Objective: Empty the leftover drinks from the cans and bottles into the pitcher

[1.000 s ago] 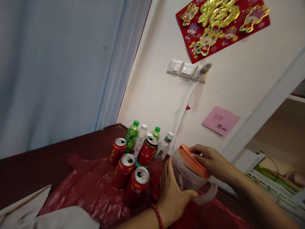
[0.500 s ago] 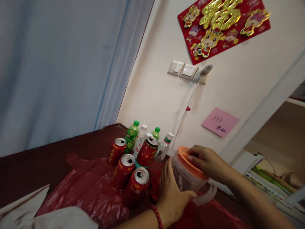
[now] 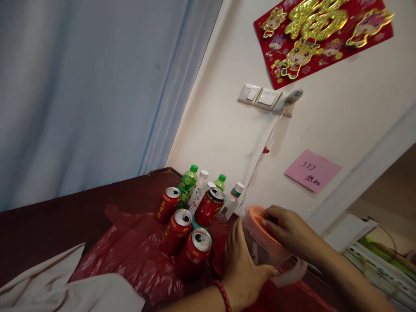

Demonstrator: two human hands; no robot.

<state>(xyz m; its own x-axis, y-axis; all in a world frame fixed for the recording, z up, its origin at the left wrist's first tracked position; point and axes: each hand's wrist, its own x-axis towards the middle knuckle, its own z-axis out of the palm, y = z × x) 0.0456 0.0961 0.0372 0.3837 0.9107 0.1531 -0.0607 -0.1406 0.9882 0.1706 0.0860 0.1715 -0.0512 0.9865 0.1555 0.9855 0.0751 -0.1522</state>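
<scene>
A clear plastic pitcher [image 3: 260, 245] with an orange lid [image 3: 264, 226] stands tilted in the view at the lower right, its handle [image 3: 294, 274] pointing right. Around its left side wraps my left hand [image 3: 242, 264], a red bead bracelet at the wrist. My right hand [image 3: 286, 227] grips the top of the lid, fingers bent over it; what lies under the fingers is hidden. Just left of my left hand stand opened red drink cans, among them a front can [image 3: 196, 253], a middle can [image 3: 177, 232] and a back can [image 3: 168, 203].
Another red can [image 3: 209, 208] is raised on something teal. Plastic bottles, one a green bottle [image 3: 187, 184], stand behind by the wall. A red plastic bag [image 3: 130, 255] spreads over the dark table [image 3: 139, 190]. Pale cloth [image 3: 104, 294] lies at lower left. A white cord [image 3: 260, 160] hangs behind.
The whole scene has shifted slightly right in the view as the camera turned. Both hands keep their hold on the pitcher and its lid.
</scene>
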